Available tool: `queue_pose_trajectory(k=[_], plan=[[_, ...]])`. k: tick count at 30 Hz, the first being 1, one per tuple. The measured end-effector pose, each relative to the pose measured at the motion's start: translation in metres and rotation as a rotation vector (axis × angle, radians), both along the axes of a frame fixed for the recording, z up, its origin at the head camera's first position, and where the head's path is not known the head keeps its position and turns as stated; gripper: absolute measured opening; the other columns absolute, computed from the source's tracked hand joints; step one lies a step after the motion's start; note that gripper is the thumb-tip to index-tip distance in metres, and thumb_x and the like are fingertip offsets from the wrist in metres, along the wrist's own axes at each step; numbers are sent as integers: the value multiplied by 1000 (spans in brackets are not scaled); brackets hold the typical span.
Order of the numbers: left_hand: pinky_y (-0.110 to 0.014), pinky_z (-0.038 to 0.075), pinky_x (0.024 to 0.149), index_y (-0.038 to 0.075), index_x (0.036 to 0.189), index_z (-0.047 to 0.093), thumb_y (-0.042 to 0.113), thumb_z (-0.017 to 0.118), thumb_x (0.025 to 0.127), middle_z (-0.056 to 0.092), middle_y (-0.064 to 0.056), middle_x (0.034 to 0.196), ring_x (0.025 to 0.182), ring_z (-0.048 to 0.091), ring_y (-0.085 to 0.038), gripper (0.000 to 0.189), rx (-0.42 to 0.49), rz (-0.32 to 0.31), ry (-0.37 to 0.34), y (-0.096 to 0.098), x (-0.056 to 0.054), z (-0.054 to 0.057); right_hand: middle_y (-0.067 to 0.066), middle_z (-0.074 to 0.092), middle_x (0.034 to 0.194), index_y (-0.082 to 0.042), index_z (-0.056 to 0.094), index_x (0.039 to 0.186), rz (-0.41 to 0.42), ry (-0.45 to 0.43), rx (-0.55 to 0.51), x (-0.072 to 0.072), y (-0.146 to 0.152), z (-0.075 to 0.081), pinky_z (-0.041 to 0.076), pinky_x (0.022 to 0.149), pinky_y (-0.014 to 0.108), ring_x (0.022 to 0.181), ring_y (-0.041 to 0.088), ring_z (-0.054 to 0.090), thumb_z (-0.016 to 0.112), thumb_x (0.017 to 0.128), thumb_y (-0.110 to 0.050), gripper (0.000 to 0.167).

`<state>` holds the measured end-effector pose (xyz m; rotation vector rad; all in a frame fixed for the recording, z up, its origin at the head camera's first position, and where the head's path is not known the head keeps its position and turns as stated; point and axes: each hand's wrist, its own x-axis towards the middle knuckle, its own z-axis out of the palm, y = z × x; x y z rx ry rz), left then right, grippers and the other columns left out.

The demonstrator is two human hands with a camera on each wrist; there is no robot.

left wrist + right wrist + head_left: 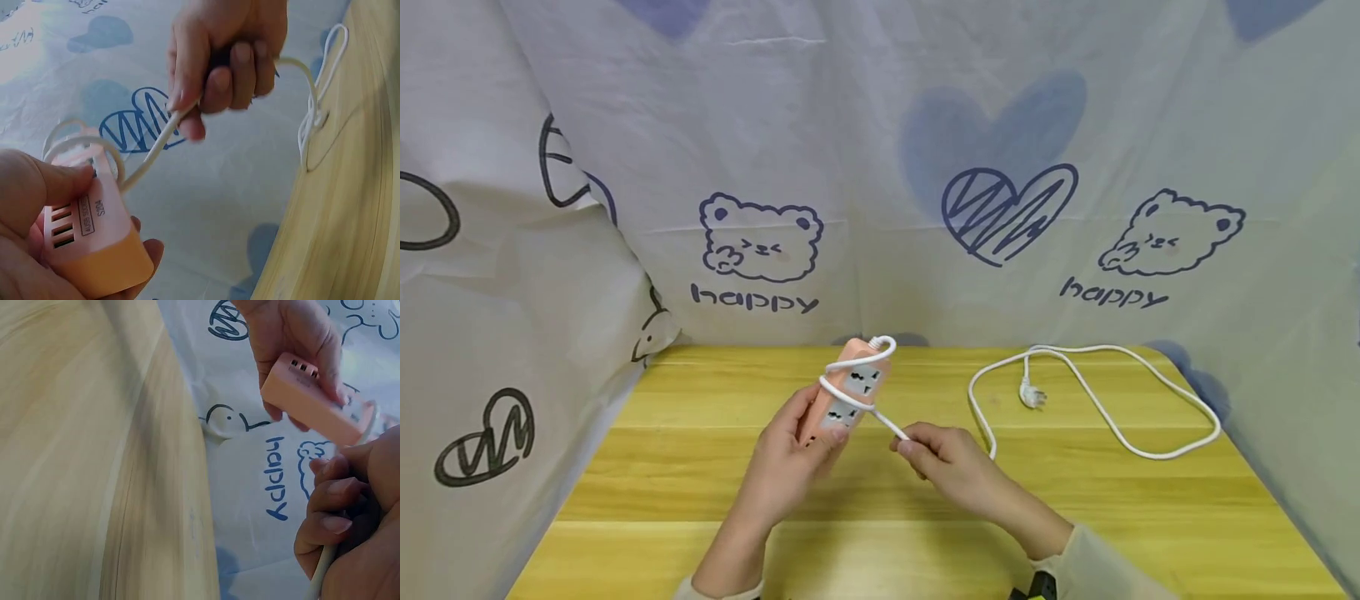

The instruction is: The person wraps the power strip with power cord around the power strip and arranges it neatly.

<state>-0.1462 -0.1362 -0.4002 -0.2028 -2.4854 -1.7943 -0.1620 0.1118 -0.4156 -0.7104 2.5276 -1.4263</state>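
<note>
A pink power strip (814,417) with white socket faces and several USB ports is tilted above the table, gripped by my left hand (790,462). My left thumb presses on its socket face, as the left wrist view also shows. The white cord (850,401) leaves the strip's far end and loops around its body. My right hand (951,467) grips that cord a short way right of the strip, its fingers curled round it in the right wrist view (350,519). From there the cord runs to a loose loop (1150,454) on the table, with its plug (1032,395) lying inside.
The wooden table (700,492) spans the front. A pale cloth (880,275) with bears, hearts and lettering hangs behind it, and another stretch of cloth (497,333) hangs along the left side. The cord's loop lies at the back right of the table.
</note>
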Motion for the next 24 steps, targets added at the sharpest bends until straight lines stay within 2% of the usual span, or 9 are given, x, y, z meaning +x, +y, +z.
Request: queue_pose_trajectory(k=[3,8,17,22,24], plan=[[-42,56,90,16,153,51,21,73,101,66,-10,135,111,66,-28,57,-104,71,25,-3,-2,-1,-10,51,69,-17,73,100,16,51,38,7,5,0,33,50,20,57,1,40,59,110,-26,19],[-47,56,85,13,153,52,29,75,100,72,-12,131,101,68,-27,60,-317,148,86,-6,-4,-5,-15,50,71,-18,74,103,47,168,88,18,11,4,40,55,21,61,-1,43,61,108,-25,15],[-54,58,73,10,145,58,22,81,95,77,-16,116,91,73,-34,56,-524,190,229,-2,-7,-12,-17,55,70,-18,72,97,71,305,135,31,11,18,43,52,19,60,-6,45,68,103,-16,8],[-48,54,62,6,130,63,21,87,89,77,-16,100,74,70,-29,50,-637,190,233,0,-7,-16,-16,55,70,-14,73,103,168,371,145,36,9,27,41,51,13,58,-8,42,69,101,-11,5],[-43,52,57,7,126,65,21,88,87,77,-13,95,69,67,-25,48,-680,170,214,1,-5,-16,-16,56,71,-13,73,106,210,441,159,36,9,29,39,53,11,60,-9,42,70,100,-10,7]])
